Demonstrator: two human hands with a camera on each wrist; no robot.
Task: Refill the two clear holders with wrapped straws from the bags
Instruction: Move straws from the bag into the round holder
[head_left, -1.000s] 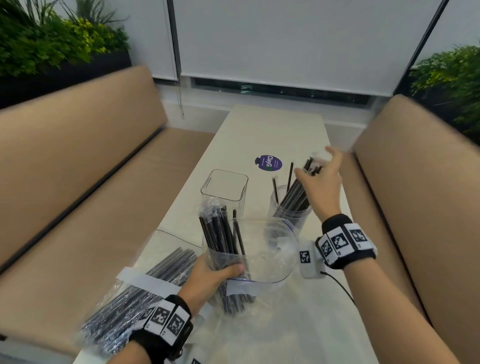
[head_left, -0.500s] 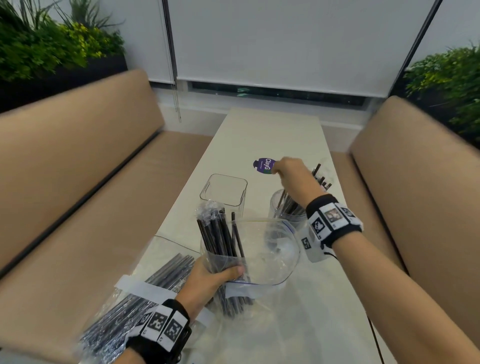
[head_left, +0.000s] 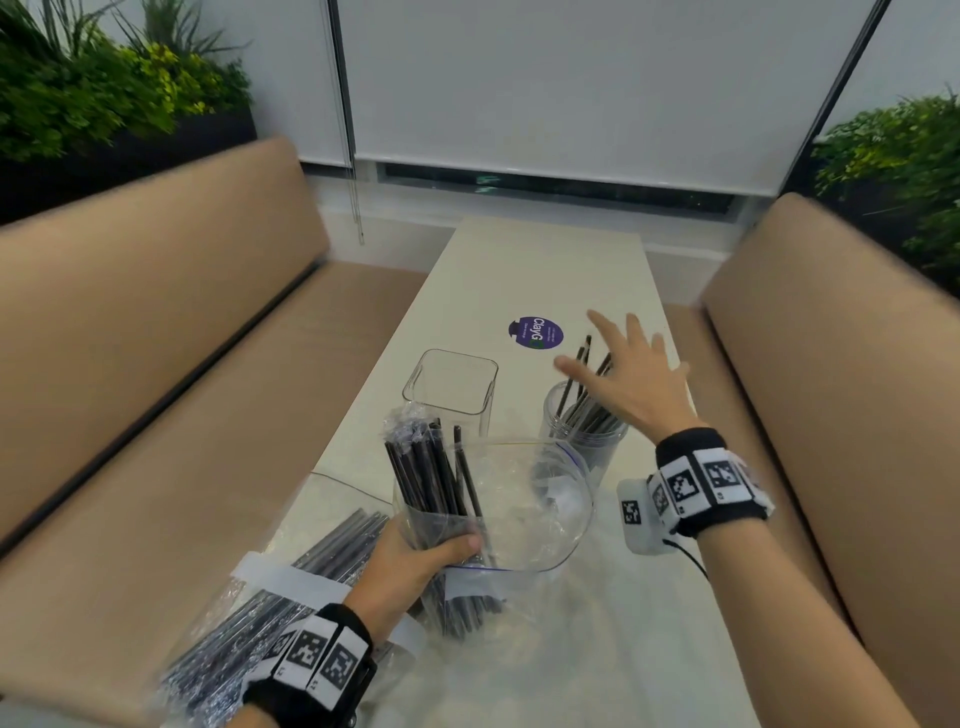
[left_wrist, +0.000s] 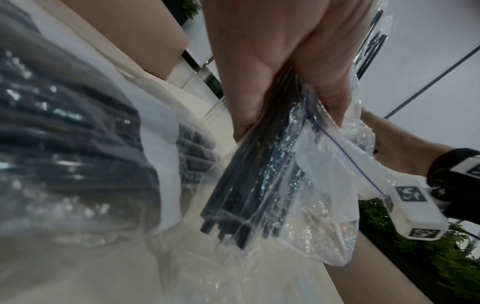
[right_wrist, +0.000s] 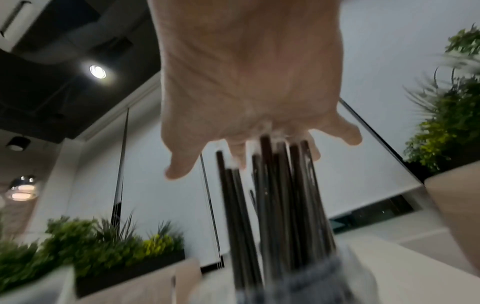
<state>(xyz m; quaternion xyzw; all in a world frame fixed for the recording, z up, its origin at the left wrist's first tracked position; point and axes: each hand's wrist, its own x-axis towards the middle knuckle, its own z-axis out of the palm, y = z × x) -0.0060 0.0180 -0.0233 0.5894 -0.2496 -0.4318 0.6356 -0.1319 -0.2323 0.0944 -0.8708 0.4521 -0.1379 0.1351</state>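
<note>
the left hand (head_left: 415, 566) is clamped around an open zip bag (head_left: 519, 499), pinching a bundle of wrapped black straws (head_left: 431, 478) upright inside it, low over the tabletop (head_left: 545, 260). the right hand (head_left: 631, 379) is spread flat, fingers apart and holding nothing, palm over the tips of the straws standing in the round clear holder (head_left: 582, 436). the square clear holder (head_left: 452, 389) just beside it looks empty. a second, full bag of straws (head_left: 291, 587) lies at the near left edge.

risks, as i judge them: the straws in the round holder lean and fan out, so a sideways brush from the open palm could tip the light holder or flick straws out. the held bag gapes wide, so loose straws could slide out if it tilts.
</note>
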